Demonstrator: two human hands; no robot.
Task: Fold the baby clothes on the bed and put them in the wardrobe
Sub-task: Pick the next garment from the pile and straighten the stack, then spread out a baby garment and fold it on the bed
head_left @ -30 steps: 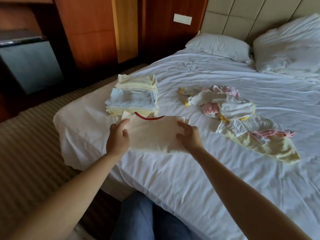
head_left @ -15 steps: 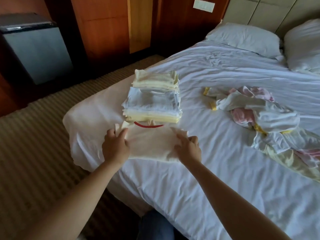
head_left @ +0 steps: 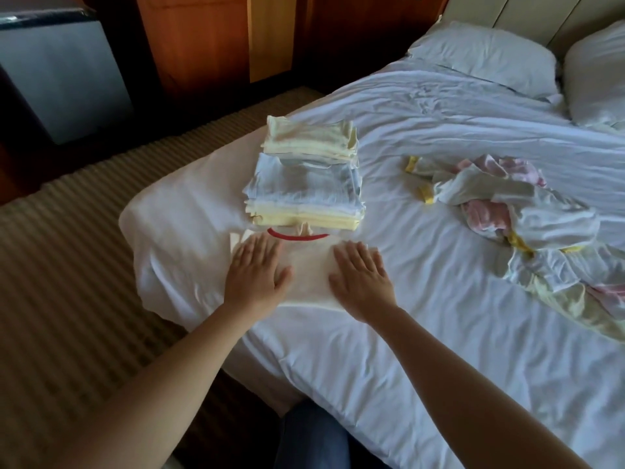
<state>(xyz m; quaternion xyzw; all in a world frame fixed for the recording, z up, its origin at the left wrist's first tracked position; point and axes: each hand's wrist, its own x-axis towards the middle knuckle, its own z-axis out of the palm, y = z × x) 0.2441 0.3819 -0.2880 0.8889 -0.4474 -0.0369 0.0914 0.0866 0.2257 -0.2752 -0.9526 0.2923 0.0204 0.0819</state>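
Bed (head_left: pixel 406 350) corner: left hand (head_left: pixel 253 272) and right hand (head_left: pixel 360 282) spread flat, pressing cream top (head_left: pixel 309 265) under them. Folded stack (head_left: pixel 304 187) just beyond; unfolded pile (head_left: pixel 527 225) well right of right hand. Smoothing step; next, probably fold sides in.

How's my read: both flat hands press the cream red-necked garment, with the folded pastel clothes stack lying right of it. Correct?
No. Head view: left hand and right hand press the cream red-necked garment, but the folded pastel clothes stack lies beyond it, not right of it.
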